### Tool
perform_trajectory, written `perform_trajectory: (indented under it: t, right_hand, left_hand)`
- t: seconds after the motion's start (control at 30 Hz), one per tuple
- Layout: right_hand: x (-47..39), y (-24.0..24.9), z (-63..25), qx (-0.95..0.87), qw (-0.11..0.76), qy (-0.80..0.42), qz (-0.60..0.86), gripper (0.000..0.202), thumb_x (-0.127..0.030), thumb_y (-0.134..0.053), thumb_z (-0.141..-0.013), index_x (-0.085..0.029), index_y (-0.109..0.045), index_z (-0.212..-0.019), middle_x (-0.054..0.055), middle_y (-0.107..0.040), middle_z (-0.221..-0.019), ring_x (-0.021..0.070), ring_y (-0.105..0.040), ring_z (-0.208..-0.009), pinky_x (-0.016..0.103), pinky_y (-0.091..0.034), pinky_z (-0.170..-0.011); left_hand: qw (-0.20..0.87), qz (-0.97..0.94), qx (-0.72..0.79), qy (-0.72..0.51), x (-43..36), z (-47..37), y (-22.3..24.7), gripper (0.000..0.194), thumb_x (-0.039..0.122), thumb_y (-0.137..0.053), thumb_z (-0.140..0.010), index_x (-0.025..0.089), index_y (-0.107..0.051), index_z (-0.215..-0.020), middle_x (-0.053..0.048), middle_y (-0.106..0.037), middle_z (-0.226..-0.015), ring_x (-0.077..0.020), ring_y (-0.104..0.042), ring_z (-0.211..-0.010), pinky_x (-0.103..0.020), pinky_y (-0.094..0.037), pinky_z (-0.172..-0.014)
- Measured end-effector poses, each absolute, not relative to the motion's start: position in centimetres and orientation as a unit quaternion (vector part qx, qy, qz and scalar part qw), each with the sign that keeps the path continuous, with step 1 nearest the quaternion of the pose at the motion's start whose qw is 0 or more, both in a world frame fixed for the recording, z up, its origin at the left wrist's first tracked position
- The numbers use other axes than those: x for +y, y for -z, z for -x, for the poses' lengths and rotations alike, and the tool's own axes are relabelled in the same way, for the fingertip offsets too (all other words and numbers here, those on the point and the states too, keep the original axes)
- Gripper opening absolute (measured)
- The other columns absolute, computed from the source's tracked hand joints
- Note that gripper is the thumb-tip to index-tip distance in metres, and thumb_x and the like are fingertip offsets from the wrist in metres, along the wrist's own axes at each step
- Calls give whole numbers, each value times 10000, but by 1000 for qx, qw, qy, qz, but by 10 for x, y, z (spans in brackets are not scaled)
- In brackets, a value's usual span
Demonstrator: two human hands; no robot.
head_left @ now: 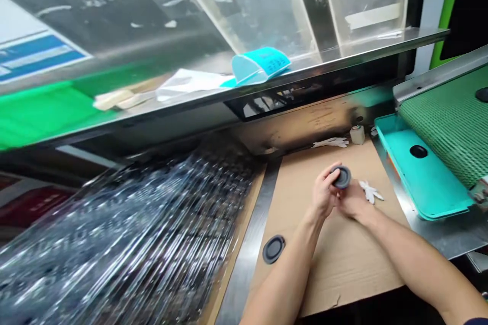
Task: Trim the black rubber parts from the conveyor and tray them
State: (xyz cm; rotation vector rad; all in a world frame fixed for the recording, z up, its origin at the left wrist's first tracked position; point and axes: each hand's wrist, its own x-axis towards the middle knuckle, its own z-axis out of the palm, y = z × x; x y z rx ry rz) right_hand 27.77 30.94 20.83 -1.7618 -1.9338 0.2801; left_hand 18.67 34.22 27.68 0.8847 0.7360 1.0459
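My left hand point(324, 190) is closed on a round dark grey part point(343, 177) with a raised rim, held above the cardboard sheet point(343, 259). Close behind that part is my right hand point(354, 198). Its fingers are hidden by the part and my left hand, so whether it grips anything does not show. A second round grey part point(273, 249) of the same look lies on the cardboard, left of my left forearm. White gloves point(370, 192) lie just right of my right hand.
Stacked clear plastic trays point(152, 244) fill the left side. A teal tray point(430, 177) with a black round piece point(418, 151) stands beside a green conveyor belt point(450, 111). A small bottle point(357, 134) stands at the back. Above runs a metal ledge point(324, 68) holding a curled blue card point(267, 63).
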Motion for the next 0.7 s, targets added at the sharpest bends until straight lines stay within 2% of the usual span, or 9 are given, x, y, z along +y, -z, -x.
perform_trajectory:
  t: [0.07,0.13,0.23,0.3,0.37,0.5,0.6,0.7]
  right_hand:
    - [312,-206,-287,-700,257,-75,662,284,-251,-607,-966,-162,-742,-1200,176,-724,-1223,337,-603,-1150,469,-486,-998]
    - [315,-205,-298,-668,308,-31,676,303,-293,-581,-991,-182,-740,-1224,165,-719,-1264,332,-600,-1167,480,-478,-1035]
    - [318,-208,-305,-631,436,26,641,361,-397,-590,-1014,-181,-727,-1269,160,-717,-1287,319,-618,-1186,480,-483,-1072]
    - [316,-211,-298,-647,469,35,600,383,-442,-614,-1014,-196,-724,-1286,150,-715,-1298,311,-628,-1197,478,-494,-1075]
    - [311,-212,-283,-684,451,26,572,368,-434,-631,-1011,-206,-731,-1283,142,-714,-1288,306,-635,-1178,473,-510,-1053]
    - [305,-209,-258,-744,375,20,553,378,-376,-595,-1025,-191,-720,-1329,153,-676,-1339,311,-601,-1153,467,-529,-1015]
    - [310,-210,-255,-737,345,39,580,405,-370,-532,-1048,-189,-704,-1366,168,-642,-1399,323,-580,-1163,492,-513,-1030]
    - [313,-214,-258,-721,338,61,602,403,-358,-480,-1066,-166,-722,-1325,180,-672,-1333,320,-591,-1113,488,-508,-1002]
  left_hand:
    - [723,-312,370,-494,349,-149,-245,379,252,-926,-671,137,-778,-1000,-38,-768,-889,-112,-686,-731,-203,-522,-632]
    - [722,-265,372,-520,355,-131,-223,282,195,-885,-716,129,-761,-960,-36,-758,-884,-115,-694,-752,-212,-546,-666]
    - [740,-253,339,-523,362,-127,-211,180,191,-816,-829,139,-714,-968,-57,-766,-981,-160,-732,-841,-310,-605,-800]
    - [761,-247,316,-510,365,-128,-211,115,201,-748,-911,153,-684,-993,-70,-766,-1023,-181,-743,-873,-378,-613,-866]
    - [793,-223,291,-487,367,-127,-215,110,250,-638,-1001,148,-678,-1007,-86,-760,-1000,-189,-742,-880,-405,-609,-908]
    - [857,-162,235,-429,368,-123,-222,455,400,-362,-1105,109,-705,-1038,-160,-757,-1019,-263,-746,-1022,-447,-595,-987]
    - [862,-146,235,-424,365,-123,-226,426,323,-335,-1103,123,-710,-1078,-146,-767,-1073,-255,-731,-1114,-432,-571,-1050]
    - [862,-147,240,-421,362,-125,-227,366,261,-369,-1087,135,-711,-1045,-118,-774,-1044,-229,-728,-1114,-403,-562,-1069]
